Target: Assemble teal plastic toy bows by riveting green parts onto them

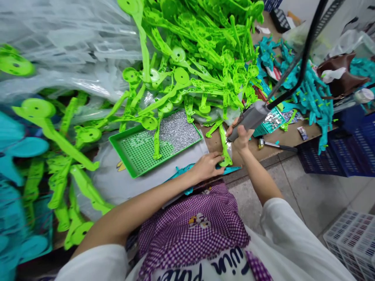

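Note:
Fingers of my left hand (207, 167) are closed on the lower end of a green plastic part (225, 150) at the table's front edge. My right hand (240, 136) is wrapped round a grey electric screwdriver (250, 117), whose tip points down at the upper stretch of that part. A black cable rises from the tool's back end. To the left of my hands lies a green tray (131, 171) with many small silver screws (178, 130) in its right half. Under my left forearm are teal parts (184, 170).
A large heap of green parts (199, 43) fills the table behind. Teal parts (307, 86) hang over the right edge. Near them are a teal basket (268, 125) of metal pieces and a hammer (275, 145). Blue crates (336, 152) stand at the right.

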A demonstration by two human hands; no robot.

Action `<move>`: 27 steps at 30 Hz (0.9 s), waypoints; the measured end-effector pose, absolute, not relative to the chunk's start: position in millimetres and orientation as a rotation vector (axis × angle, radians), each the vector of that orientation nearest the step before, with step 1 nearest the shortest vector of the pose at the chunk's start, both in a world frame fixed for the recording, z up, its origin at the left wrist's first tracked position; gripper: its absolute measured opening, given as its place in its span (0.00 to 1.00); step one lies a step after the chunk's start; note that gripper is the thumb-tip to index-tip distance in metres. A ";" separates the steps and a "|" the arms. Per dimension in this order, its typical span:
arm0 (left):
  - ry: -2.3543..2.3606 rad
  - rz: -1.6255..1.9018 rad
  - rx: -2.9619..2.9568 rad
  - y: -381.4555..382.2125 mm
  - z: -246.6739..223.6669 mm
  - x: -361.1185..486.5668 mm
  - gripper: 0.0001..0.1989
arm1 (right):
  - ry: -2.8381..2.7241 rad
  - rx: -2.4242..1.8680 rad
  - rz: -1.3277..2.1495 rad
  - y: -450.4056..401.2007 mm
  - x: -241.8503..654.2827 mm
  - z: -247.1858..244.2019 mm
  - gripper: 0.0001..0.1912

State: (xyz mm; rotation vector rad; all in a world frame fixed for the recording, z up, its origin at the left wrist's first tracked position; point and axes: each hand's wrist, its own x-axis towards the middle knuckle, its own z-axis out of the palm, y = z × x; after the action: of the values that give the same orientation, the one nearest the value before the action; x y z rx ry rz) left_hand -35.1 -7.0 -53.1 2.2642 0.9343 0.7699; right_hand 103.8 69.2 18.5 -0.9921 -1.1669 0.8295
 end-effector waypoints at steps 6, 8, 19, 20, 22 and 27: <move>0.950 0.768 2.267 -8.5 -51.6 -36.5 0.16 | -1.174 -1.032 0.858 70.5 106.5 14.1 0.29; 0.947 0.767 2.268 -8.7 -52.4 -37.1 0.16 | -1.171 -1.042 0.852 70.1 107.6 13.8 0.30; 0.937 0.753 2.256 -7.3 -55.0 -36.6 0.16 | -1.285 -1.008 0.869 69.7 115.1 12.1 0.29; 0.928 0.743 2.245 -7.1 -55.4 -36.4 0.16 | -1.288 -1.007 0.866 67.9 116.2 18.1 0.29; 0.911 0.726 2.219 -6.7 -56.0 -35.9 0.16 | -1.273 -1.002 0.846 64.5 115.9 33.9 0.30; 0.896 0.689 2.178 -6.1 -51.8 -34.8 0.15 | -1.290 -0.957 0.944 70.8 73.0 59.0 0.37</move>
State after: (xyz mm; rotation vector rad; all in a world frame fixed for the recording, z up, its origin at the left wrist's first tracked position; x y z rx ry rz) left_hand -34.8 -6.1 -51.8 2.1785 0.8958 0.6887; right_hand 73.0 70.8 59.0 -0.9571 -1.2903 0.9437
